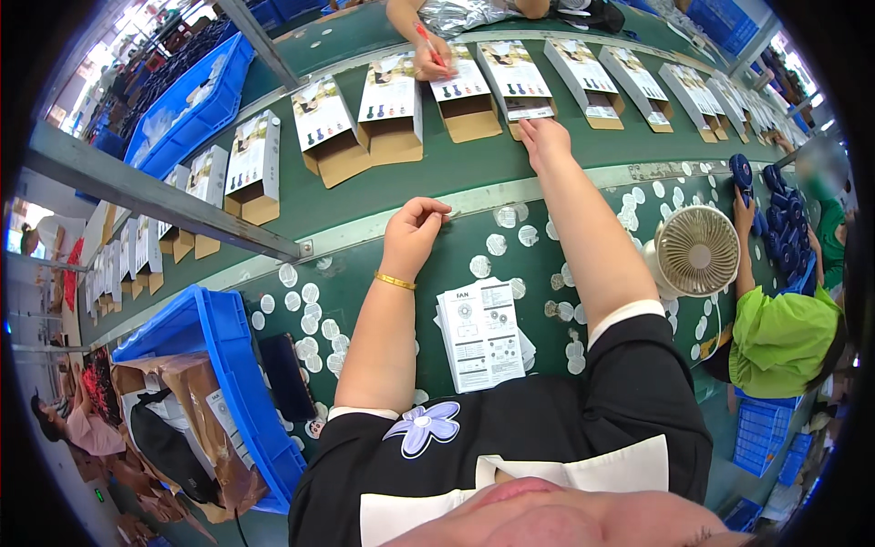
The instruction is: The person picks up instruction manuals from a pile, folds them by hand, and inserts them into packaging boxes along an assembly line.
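My right hand (547, 144) reaches over the green conveyor to the open near end of a white printed carton (515, 68). Its fingers are pressed together at a white printed leaflet (530, 114) in the carton's mouth; the fingertips are partly hidden. My left hand (412, 235) is held at the conveyor's near rail with its fingers curled and closed. Whatever it may pinch is too small to make out. Below it, a stack of printed leaflets (481, 333) lies on the green table in front of me.
More open cartons (325, 128) line the conveyor. Across it, another person's hand (436, 59) holds a red pen. Round white stickers (496, 244) dot the table. A small fan (697, 251) stands right, a blue crate (219, 365) left, a dark phone-like object (285, 376) beside it.
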The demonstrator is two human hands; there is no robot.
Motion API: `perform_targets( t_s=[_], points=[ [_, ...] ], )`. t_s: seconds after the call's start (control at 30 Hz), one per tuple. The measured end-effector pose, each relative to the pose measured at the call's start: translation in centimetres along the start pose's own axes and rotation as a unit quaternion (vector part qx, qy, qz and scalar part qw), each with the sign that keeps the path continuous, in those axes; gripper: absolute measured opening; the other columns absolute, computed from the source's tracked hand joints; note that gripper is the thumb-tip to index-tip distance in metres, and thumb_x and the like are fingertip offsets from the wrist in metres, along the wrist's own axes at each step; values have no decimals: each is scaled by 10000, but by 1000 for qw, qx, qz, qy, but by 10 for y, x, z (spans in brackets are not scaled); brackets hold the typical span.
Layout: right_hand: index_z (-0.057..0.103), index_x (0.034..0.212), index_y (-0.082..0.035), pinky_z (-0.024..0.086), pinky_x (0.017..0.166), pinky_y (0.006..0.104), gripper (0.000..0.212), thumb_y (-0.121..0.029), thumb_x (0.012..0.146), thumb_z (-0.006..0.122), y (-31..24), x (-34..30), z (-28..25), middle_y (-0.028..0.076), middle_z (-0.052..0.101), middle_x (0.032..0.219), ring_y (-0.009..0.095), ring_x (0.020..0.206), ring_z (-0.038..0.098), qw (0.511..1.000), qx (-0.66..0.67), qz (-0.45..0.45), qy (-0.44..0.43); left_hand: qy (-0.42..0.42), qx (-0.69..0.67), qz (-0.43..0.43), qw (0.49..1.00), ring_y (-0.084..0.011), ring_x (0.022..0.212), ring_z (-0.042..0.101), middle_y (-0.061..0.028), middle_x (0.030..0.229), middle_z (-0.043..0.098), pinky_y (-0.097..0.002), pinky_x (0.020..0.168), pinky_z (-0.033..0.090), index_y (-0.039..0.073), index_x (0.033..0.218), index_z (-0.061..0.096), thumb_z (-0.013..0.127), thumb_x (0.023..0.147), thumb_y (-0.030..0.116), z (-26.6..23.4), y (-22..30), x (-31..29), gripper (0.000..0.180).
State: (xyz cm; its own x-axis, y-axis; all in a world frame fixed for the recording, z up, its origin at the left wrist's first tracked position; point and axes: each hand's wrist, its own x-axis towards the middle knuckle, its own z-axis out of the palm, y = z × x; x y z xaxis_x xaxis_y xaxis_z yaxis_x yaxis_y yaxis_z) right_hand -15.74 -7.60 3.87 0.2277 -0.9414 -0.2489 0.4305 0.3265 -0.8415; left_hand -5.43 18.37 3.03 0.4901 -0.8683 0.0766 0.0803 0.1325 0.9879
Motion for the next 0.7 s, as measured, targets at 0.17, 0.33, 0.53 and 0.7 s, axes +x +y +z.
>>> perform_targets(
  t_s=[0.17, 0.33, 0.53, 0.7],
  points=[
    [464, 1196, 1, 473, 773, 280, 404, -40, 803, 546, -1, -102, -3, 109, 549, 1044, 198, 963, 570, 945, -244, -78, -202, 19, 7, -7, 1000, -98, 795, 592, -36, 870, 627, -220, 735, 465, 1, 895, 599, 507, 836, -2, -8, 0, 2, 110],
    [542, 1110, -38, 429, 863, 388, 414, -170, 733, 651, -24, -222, -20, 131, 561, 1061, 290, 1009, 526, 556, -555, -375, -492, 16, -2, 1, 1000, -97, 791, 589, -38, 867, 627, -221, 732, 465, -2, 892, 598, 510, 835, -3, -10, -3, 2, 105],
    [550, 1105, -47, 396, 878, 375, 413, -226, 745, 642, -16, -247, -37, 95, 538, 1113, 251, 1054, 499, 492, -611, -398, -476, 13, 8, 6, 1000, -96, 790, 588, -38, 865, 628, -221, 732, 468, -2, 892, 597, 514, 835, -2, -7, -1, 1, 100],
    [569, 1060, -67, 387, 869, 380, 360, -238, 749, 631, -19, -252, -35, 69, 554, 1063, 229, 1028, 508, 478, -608, -437, -458, 12, 27, 9, 1000, -95, 783, 588, -37, 858, 628, -222, 727, 470, 2, 887, 599, 515, 834, -1, -7, -3, 0, 100]
  ],
)
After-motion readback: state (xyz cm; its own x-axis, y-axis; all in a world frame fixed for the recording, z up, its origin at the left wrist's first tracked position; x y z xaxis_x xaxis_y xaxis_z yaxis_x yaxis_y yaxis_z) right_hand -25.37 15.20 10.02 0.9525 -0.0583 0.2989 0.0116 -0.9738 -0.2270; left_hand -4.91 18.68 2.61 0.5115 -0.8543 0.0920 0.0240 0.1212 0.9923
